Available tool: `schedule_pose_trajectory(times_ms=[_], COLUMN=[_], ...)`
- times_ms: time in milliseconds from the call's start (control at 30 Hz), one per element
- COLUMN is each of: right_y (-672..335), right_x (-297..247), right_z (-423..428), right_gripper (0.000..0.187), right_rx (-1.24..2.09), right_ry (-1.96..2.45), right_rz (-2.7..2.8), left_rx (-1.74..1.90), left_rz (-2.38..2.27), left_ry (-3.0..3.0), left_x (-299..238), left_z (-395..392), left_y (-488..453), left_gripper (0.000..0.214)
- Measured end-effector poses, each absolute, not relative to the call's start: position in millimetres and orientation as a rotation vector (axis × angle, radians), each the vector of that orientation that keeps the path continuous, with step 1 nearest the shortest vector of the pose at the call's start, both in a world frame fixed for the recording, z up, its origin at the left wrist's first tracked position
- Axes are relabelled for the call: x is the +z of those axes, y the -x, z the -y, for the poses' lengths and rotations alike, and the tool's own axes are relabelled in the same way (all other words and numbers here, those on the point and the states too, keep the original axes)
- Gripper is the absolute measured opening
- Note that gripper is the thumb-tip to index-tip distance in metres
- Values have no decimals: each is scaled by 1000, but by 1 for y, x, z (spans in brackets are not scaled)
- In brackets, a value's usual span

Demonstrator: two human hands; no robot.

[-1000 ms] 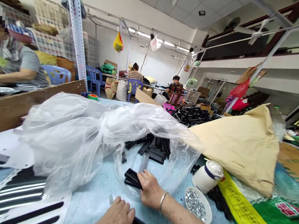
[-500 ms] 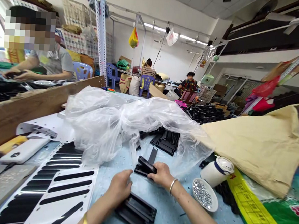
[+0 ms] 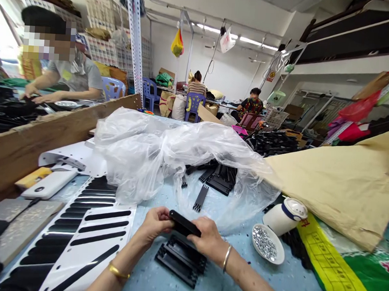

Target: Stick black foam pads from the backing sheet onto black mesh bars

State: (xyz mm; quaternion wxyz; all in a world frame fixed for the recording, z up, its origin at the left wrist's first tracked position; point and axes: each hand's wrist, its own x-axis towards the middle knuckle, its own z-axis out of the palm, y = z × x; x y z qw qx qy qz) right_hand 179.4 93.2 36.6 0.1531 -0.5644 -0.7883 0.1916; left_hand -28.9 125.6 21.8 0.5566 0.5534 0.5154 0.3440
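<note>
A narrow black plastic strip [image 3: 185, 224] with a rounded end is held tilted between my two hands. My left hand [image 3: 155, 226] pinches its left end, and my right hand [image 3: 208, 236] grips the other end. Just below lie several black slotted plastic parts [image 3: 179, 261] side by side on the blue tabletop. Beyond my hands, a single black toothed piece [image 3: 201, 197] rests by itself, and a heap of similar black parts [image 3: 220, 178] shows under a clear plastic bag [image 3: 181, 142].
At right stand a white dish of small shiny metal pieces [image 3: 268, 244] and a white lidded cup [image 3: 284, 216]. On the left are sheets with black adhesive strips [image 3: 93, 240], a white power bank [image 3: 49, 184] and a wooden board [image 3: 61, 115]. A co-worker [image 3: 70, 74] sits beyond it.
My right hand has lifted the black strip off the parts beneath and brought it closer. My left hand has moved up and taken hold of its other end. The view shifted slightly.
</note>
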Motion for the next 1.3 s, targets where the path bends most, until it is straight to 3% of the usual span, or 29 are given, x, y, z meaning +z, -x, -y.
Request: schedule_pose_trajectory(times_ms=[133, 267, 433, 667, 833, 1300], right_y=[-188, -205, -212, -211, -209, -204], right_x=[23, 15, 15, 10, 16, 27], right_z=[-90, -97, -91, -89, -98, -97], right_gripper=[9, 23, 20, 30, 28, 15], right_rx=[647, 606, 537, 483, 485, 487], right_ry=[1621, 1714, 1693, 1732, 1808, 1721], right_rz=[2190, 2133, 2190, 2229, 2227, 2424], left_rx=[931, 967, 934, 890, 820, 560], left_rz=[-1138, -1108, -1162, -1213, -1178, -1193], left_ry=[-1164, -1171, -1334, -1426, -1337, -1651], left_x=[17, 12, 6, 11, 14, 18], left_z=[-111, -113, -115, -114, -120, -115], left_y=[34, 31, 23, 21, 27, 28], left_gripper=[33, 55, 32, 29, 47, 32])
